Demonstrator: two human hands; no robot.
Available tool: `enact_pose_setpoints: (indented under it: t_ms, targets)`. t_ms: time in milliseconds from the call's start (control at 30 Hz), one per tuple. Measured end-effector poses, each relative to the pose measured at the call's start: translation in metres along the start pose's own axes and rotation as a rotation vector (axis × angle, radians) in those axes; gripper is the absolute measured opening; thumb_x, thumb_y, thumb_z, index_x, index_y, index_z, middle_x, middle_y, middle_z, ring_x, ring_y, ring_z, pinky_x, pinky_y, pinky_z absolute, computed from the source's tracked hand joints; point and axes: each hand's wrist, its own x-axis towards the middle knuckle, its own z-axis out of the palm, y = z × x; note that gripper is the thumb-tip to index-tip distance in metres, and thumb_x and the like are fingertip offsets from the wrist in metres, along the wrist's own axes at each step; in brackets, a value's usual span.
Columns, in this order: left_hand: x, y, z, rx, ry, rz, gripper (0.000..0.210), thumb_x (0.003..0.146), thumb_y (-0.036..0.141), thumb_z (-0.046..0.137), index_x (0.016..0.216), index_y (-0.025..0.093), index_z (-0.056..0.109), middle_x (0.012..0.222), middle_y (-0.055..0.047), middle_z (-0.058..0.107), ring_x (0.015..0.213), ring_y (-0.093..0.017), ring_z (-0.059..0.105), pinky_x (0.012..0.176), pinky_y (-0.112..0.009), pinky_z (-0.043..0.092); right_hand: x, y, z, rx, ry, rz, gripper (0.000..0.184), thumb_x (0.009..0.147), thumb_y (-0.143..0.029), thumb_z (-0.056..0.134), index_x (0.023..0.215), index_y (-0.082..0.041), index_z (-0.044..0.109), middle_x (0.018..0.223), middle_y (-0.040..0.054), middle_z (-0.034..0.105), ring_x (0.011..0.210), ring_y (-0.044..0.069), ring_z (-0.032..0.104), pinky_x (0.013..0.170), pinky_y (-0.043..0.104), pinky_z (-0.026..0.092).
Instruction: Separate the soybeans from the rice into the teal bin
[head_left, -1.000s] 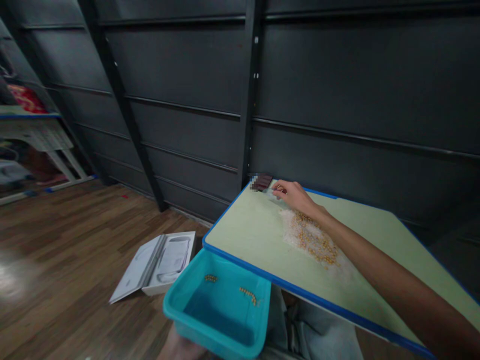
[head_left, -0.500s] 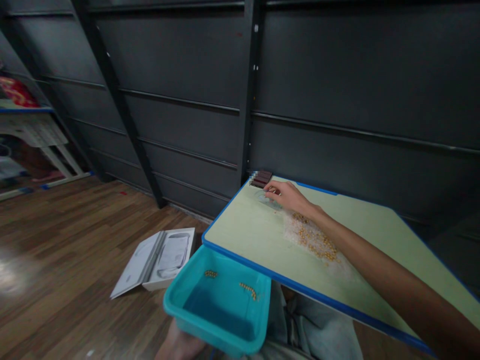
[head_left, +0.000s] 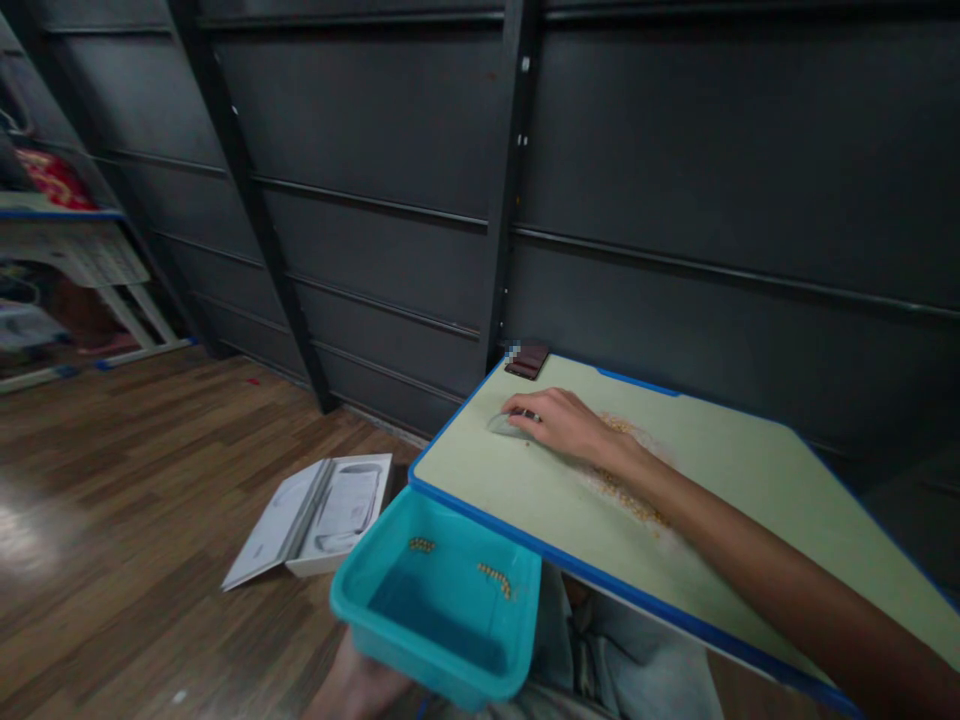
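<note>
My right hand (head_left: 559,422) reaches over the pale tabletop, its thumb and fingers closed on a thin, clear, rounded piece that looks like plastic (head_left: 501,426). Its exact kind I cannot make out. Under and beside my right forearm lie many small golden beads (head_left: 626,497) on a whitish translucent layer, partly hidden by the arm. My left hand (head_left: 367,685) holds a turquoise plastic tub (head_left: 435,658) from below at its left side, its fingers mostly hidden. Inside the tub are two short rows of golden beads, one at the back left (head_left: 421,545) and one at the right (head_left: 495,578).
The pale table (head_left: 750,450) has a blue edge. A dark maroon wallet-like item (head_left: 528,360) lies at its far left corner. An open white box (head_left: 349,505) rests on the wooden floor (head_left: 150,500). A dark panelled wall (head_left: 375,130) stands behind.
My right hand has moved left and towards me, away from the maroon item, with the clear piece. The tub in my left hand has stayed nearly still.
</note>
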Motion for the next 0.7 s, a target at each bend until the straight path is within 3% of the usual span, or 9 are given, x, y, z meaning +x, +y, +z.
enact_pose_setpoints:
  t_ms: [133,367,467,633,700]
  targets:
    - [0.0,-0.001,0.002,-0.037,-0.032,-0.041,0.053,0.098,0.034,0.051,0.054,0.018,0.074,0.06,-0.008,0.08,0.054,-0.024,0.076,0.089,-0.046,0.064,-0.006,-0.024,0.007,0.078,-0.059,-0.048,0.024,0.098,-0.023,0.059,0.116,-0.022,0.074,0.112,0.0084,0.077,0.1,0.021,0.071,0.086,0.029,0.047]
    - [-0.003,-0.007,0.013,-0.035,-0.182,-0.06,0.039,0.096,0.031,0.056,0.068,0.017,0.08,0.072,-0.009,0.083,0.06,-0.029,0.078,0.096,-0.053,0.06,-0.019,-0.051,0.012,0.358,-0.08,-0.109,0.025,0.096,-0.025,0.062,0.116,-0.017,0.074,0.098,0.0063,0.079,0.084,0.016,0.072,0.079,0.026,0.051]
    - [-0.002,-0.012,0.012,-0.058,-0.145,-0.091,0.044,0.096,0.036,0.056,0.06,0.019,0.076,0.062,-0.006,0.081,0.053,-0.024,0.075,0.091,-0.044,0.063,-0.023,-0.049,0.003,0.348,-0.014,-0.084,0.024,0.097,-0.023,0.061,0.115,-0.018,0.074,0.102,0.0058,0.079,0.085,0.015,0.071,0.078,0.026,0.05]
    - [-0.003,-0.023,0.011,-0.058,0.001,-0.068,0.038,0.1,0.03,0.048,0.091,0.012,0.081,0.052,-0.004,0.077,0.048,-0.019,0.071,0.085,-0.034,0.063,-0.041,-0.027,-0.013,0.288,0.082,-0.018,0.023,0.095,-0.022,0.061,0.112,-0.019,0.075,0.107,0.005,0.078,0.09,0.016,0.071,0.082,0.027,0.05]
    - [-0.003,-0.03,0.011,-0.061,0.054,-0.049,0.049,0.102,0.026,0.043,0.075,0.016,0.082,0.055,-0.004,0.078,0.048,-0.02,0.07,0.079,-0.037,0.064,-0.054,-0.012,-0.019,0.248,0.138,0.04,0.023,0.095,-0.024,0.061,0.112,-0.019,0.076,0.108,0.0052,0.078,0.09,0.017,0.071,0.082,0.029,0.051]
